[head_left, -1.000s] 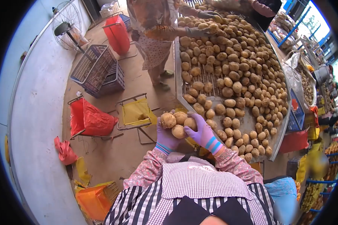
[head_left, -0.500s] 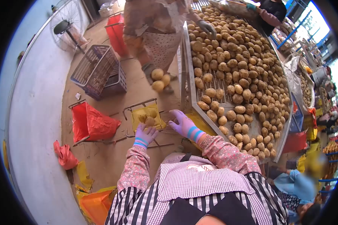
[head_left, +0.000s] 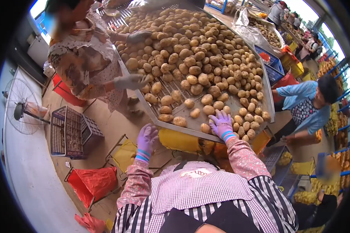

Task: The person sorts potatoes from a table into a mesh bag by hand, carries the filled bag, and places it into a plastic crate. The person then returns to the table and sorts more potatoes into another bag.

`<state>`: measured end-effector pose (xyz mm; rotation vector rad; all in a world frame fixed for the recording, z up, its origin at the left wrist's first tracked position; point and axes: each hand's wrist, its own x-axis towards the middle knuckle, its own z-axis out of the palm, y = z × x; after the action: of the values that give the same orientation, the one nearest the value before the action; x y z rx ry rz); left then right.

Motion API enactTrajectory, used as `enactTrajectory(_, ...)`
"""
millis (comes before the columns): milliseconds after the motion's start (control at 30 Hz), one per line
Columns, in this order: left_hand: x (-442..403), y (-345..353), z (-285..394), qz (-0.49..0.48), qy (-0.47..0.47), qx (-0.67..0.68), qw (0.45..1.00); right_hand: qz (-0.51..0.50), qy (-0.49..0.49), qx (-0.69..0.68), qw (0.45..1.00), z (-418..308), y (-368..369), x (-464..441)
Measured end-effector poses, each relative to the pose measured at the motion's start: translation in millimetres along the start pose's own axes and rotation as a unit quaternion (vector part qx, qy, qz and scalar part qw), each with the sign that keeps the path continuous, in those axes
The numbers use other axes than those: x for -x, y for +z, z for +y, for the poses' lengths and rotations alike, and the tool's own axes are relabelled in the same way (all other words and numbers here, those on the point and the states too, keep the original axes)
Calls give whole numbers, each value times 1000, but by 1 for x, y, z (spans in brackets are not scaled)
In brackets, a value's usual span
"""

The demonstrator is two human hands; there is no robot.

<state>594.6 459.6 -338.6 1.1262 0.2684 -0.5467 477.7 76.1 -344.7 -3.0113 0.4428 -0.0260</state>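
Mostly roundish and sharing no clear long axis, the potatoes lay heaped across the table, spreading forward from the wearer. The right hand was nearer, its spread fingers touching potatoes at the table's near edge; whether it gripped one, I could not tell. The left hand hung empty, fingers loosely bent, just outside the table's near-left corner, with the potatoes ahead and to its right. Left of the table stood a co-worker, a yellow bag and plastic crates.
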Motion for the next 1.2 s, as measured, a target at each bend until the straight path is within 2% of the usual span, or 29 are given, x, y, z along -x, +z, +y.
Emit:
enactTrajectory(33,-7,16,9,-28,17,-60,998,10,43,-4,999,15,1,11)
enactTrajectory(67,-24,24,11,-35,14,-65,997,11,52,-5,999,32,-1,20)
enactTrajectory(100,-44,30,8,-67,140,-258,954,21,97,25,995,50,-1,33)
enactTrajectory(133,-57,41,12,-98,261,-434,856,31,143,57,988,61,-3,46)
enactTrajectory(167,-69,50,17,-109,259,-437,855,29,153,56,986,70,-4,60)
enactTrajectory(200,-73,65,29,-111,280,-587,752,35,176,32,983,78,-7,73)
enactTrajectory(233,-78,76,36,-109,295,-716,623,40,197,9,979,85,-8,80)
enactTrajectory(267,-87,84,36,-122,295,-717,619,38,210,8,977,89,-6,86)
enactTrajectory(333,-105,109,37,-110,216,-707,665,71,218,-25,973,94,-3,91)
enactTrajectory(367,-110,123,38,-85,150,-727,665,88,217,-38,971,95,-2,91)
enactTrajectory(467,-113,158,21,-140,158,-706,676,92,236,-67,965,92,-11,89)
enactTrajectory(500,-104,171,8,-152,222,-726,633,99,236,-77,964,92,-11,89)
enactTrajectory(533,-103,183,-4,-201,262,-708,625,108,233,-84,963,93,-11,90)
enactTrajectory(600,-97,209,-30,-292,161,-716,613,104,242,-82,961,92,-15,90)
enactTrajectory(667,-82,238,-52,-325,192,-702,604,101,254,-84,958,93,-17,88)
enactTrajectory(700,-70,258,-52,-319,242,-706,584,99,258,-84,957,93,-18,88)
enactTrajectory(733,-73,270,-62,-325,238,-708,580,96,265,-87,956,93,-19,88)
enactTrajectory(833,-81,303,-99,-332,307,-722,524,97,267,-96,954,94,-21,86)
enactTrajectory(867,-82,312,-111,-334,304,-722,524,94,269,-96,954,95,-19,87)
enactTrajectory(933,-86,327,-127,-309,310,-702,562,103,259,-79,957,96,-15,87)
enactTrajectory(967,-86,329,-132,-306,353,-670,577,109,257,-83,957,97,-13,87)
enactTrajectory(1000,-90,333,-131,-307,351,-671,576,106,259,-85,956,97,-15,85)
enactTrajectory(1067,-97,340,-128,-362,253,-648,620,110,260,-83,956,96,-18,85)
enactTrajectory(1100,-98,339,-125,-366,245,-613,656,108,262,-84,955,95,-19,85)
enactTrajectory(1133,-95,340,-115,-368,243,-613,656,106,260,-88,956,96,-20,85)
enactTrajectory(1200,-83,336,-90,-365,293,-544,697,105,262,-90,955,98,-20,83)
